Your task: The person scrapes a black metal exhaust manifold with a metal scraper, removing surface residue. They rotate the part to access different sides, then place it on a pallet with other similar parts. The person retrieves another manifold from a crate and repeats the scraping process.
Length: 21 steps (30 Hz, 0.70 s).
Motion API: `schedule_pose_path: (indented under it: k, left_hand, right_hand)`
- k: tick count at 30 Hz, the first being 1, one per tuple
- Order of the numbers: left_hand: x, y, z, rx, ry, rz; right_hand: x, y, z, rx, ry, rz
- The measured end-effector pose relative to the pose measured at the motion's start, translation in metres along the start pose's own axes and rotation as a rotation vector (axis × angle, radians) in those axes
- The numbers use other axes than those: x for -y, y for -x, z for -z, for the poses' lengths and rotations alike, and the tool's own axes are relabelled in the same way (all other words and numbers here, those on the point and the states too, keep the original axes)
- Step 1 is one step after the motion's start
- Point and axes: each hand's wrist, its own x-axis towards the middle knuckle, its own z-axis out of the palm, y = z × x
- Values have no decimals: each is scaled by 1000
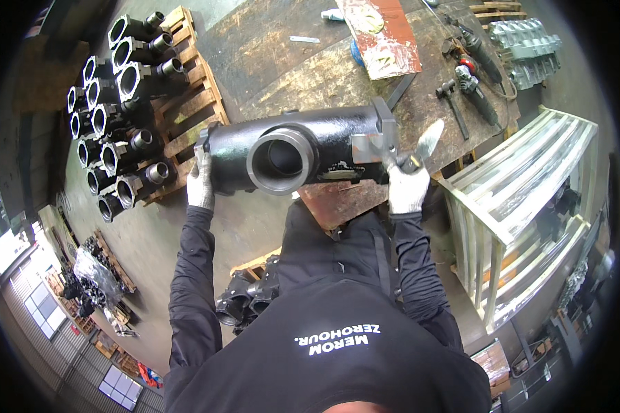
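Both my hands, in white gloves, hold a black cast metal pipe fitting level across the near side of the worktable. Its short round branch, with a bare metal rim, points toward me. My left hand is closed round the flange at the left end. My right hand supports the flanged right end and also grips a putty knife with a dark handle, whose smeared blade points up and away. A pale patch shows low on the fitting's body, near the right end. Some fingers are hidden behind the flanges.
On the worktable lie a reddish-brown board smeared with pale paste, a hammer and an angle grinder. Several similar fittings stand on a pallet at left. A plastic-wrapped frame stands at right.
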Motion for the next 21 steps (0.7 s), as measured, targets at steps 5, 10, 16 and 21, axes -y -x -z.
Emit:
schedule_pose_path:
  k: [5, 10, 16, 21]
  left_hand:
    - [23, 20, -8, -223, -151, -31]
    - [83, 34, -2, -333, -205, -48]
    - [154, 55, -3, -376, -719, -269]
    - [124, 67, -34, -548, 197, 285]
  right_hand:
    - [18, -36, -18, 86, 209, 146]
    - [44, -91, -53, 278, 319, 289]
    - [100, -138, -117, 506, 650, 439]
    - [117, -154, -189, 446, 758, 734]
